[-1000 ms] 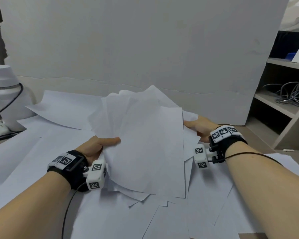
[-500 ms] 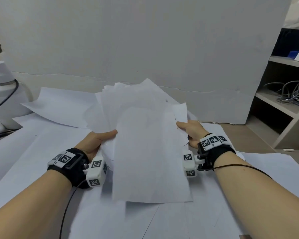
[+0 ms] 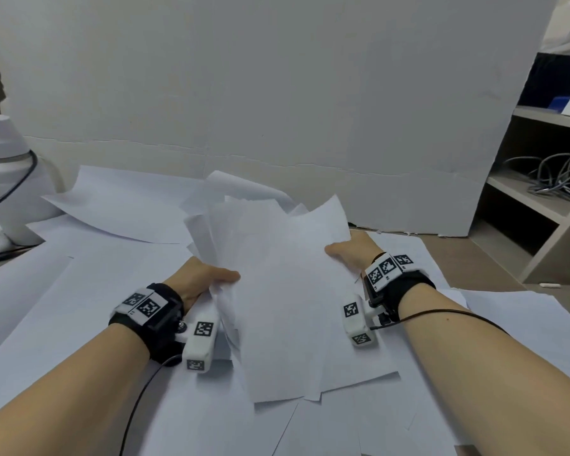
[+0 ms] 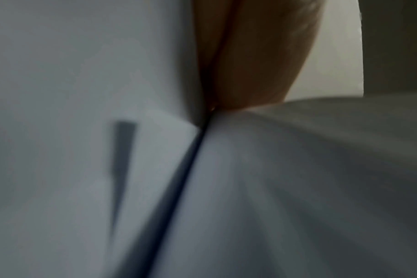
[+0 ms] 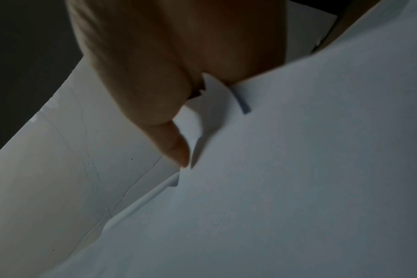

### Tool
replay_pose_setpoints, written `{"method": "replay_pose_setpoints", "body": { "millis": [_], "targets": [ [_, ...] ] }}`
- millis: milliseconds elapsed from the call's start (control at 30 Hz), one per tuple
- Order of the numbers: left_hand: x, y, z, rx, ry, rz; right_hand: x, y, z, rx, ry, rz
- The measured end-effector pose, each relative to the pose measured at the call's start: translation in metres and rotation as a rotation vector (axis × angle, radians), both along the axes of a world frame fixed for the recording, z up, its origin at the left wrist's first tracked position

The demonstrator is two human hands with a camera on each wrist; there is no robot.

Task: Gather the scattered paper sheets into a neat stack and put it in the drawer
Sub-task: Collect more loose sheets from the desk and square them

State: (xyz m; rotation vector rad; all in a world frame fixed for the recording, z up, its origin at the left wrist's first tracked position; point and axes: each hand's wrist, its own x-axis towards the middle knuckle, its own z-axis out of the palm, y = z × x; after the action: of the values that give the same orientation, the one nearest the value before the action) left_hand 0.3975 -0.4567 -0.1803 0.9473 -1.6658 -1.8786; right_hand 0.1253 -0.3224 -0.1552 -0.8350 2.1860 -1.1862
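Note:
A loose bundle of white paper sheets (image 3: pixel 283 291) is held between both hands above the table, its edges fanned and uneven. My left hand (image 3: pixel 204 278) grips the bundle's left edge with the thumb on top. My right hand (image 3: pixel 349 250) grips the right edge, thumb over the top sheet. In the left wrist view the paper (image 4: pixel 83 150) fills the frame beside the fingers (image 4: pixel 262 56). In the right wrist view my thumb (image 5: pixel 174 143) presses on the sheets (image 5: pixel 298 169). More sheets (image 3: pixel 119 209) lie scattered on the table. No drawer is in view.
A white upright board (image 3: pixel 277 93) stands behind the table. A white appliance with a black cable (image 3: pixel 4 179) sits at the far left. Open shelves with tangled cables (image 3: pixel 553 179) are on the right. Large white sheets (image 3: pixel 46 307) cover the tabletop.
Both hands have drawn closer together with the bundle, squeezing the sheets from both sides. The bundle has tilted and its lower edge now spreads over the sheets on the table.

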Motion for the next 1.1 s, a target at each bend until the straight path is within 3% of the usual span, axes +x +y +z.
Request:
{"method": "replay_pose_setpoints", "body": {
  "millis": [100,267,433,600,800,933,1033,1100],
  "targets": [
    [0.003,-0.004,-0.001,-0.004,0.014,0.061,-0.004,0.01,0.004,0.05,0.143,-0.149],
    [0.003,-0.003,-0.005,0.032,0.068,0.121,0.0,0.02,0.01,0.131,0.307,-0.213],
    [0.0,-0.003,-0.008,0.126,0.119,0.236,0.012,0.026,0.012,0.351,0.339,-0.058],
    [0.002,0.004,-0.007,0.176,0.065,0.197,0.018,0.034,0.017,0.494,0.209,0.05],
    [-0.002,-0.004,-0.006,0.131,-0.032,0.131,0.011,0.039,0.008,0.455,0.083,0.085],
    [0.003,-0.009,-0.002,0.031,0.013,0.122,-0.004,0.035,0.008,0.324,0.086,0.019],
    [0.01,-0.012,0.005,-0.03,0.089,0.107,-0.01,0.035,0.007,0.135,-0.105,-0.098],
    [0.014,-0.016,0.003,-0.019,0.128,0.1,-0.014,0.033,0.008,0.113,-0.126,-0.08]
  ]
}}
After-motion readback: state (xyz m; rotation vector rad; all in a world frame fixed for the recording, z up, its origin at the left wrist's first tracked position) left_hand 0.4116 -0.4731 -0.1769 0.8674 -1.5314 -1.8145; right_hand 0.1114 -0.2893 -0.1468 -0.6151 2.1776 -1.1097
